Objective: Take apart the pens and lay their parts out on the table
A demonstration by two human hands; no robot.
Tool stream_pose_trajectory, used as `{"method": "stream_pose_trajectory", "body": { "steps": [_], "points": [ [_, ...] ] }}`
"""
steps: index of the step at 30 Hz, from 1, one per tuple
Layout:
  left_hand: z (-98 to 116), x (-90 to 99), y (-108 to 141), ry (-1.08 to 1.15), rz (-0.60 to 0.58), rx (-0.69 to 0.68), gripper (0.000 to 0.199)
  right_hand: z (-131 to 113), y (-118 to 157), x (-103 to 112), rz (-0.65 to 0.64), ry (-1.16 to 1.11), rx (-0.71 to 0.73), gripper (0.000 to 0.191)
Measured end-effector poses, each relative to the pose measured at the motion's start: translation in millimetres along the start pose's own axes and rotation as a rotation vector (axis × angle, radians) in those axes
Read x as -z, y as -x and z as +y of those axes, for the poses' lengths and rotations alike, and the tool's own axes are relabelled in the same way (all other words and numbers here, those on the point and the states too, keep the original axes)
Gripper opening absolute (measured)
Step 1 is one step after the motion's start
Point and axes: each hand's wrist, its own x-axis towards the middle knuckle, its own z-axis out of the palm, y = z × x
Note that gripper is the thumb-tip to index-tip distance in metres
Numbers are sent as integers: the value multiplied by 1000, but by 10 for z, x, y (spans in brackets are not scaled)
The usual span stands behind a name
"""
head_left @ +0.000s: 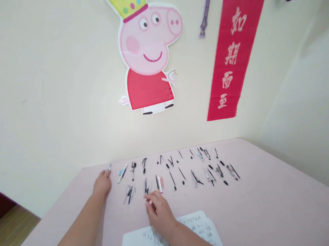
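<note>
My left hand (103, 182) reaches to the far left of the pink table, its fingers closed on a small clear and light-blue piece (109, 166). Just right of it lie a blue-and-white pen (122, 174) and a black pen (133, 171). Over the front row hovers or rests my right hand (160, 212), fingers loosely curled, with a gap between thumb and forefinger. Its fingertips are close to a dark pen with clear parts (145, 188); whether they touch it I cannot tell. Beside that lies a group with a white pen (160, 184).
Two rows of pens, caps and refills (197, 177) run along the pink table (260, 203). An open notebook with handwriting (197, 227) lies under my right forearm. Behind stands a wall with a pig cutout (150, 88) and a red banner (232, 60).
</note>
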Motion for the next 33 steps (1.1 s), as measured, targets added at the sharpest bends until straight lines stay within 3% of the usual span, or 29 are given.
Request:
{"method": "stream_pose_trajectory", "body": {
  "steps": [9,23,33],
  "points": [
    [159,-35,156,42,16,-36,42,4,6,1,-11,-16,-11,24],
    [298,104,238,53,52,113,26,-10,2,18,-2,-34,-5,24],
    [306,78,256,-10,83,41,34,19,8,2,-12,-31,-14,24]
  ]
}}
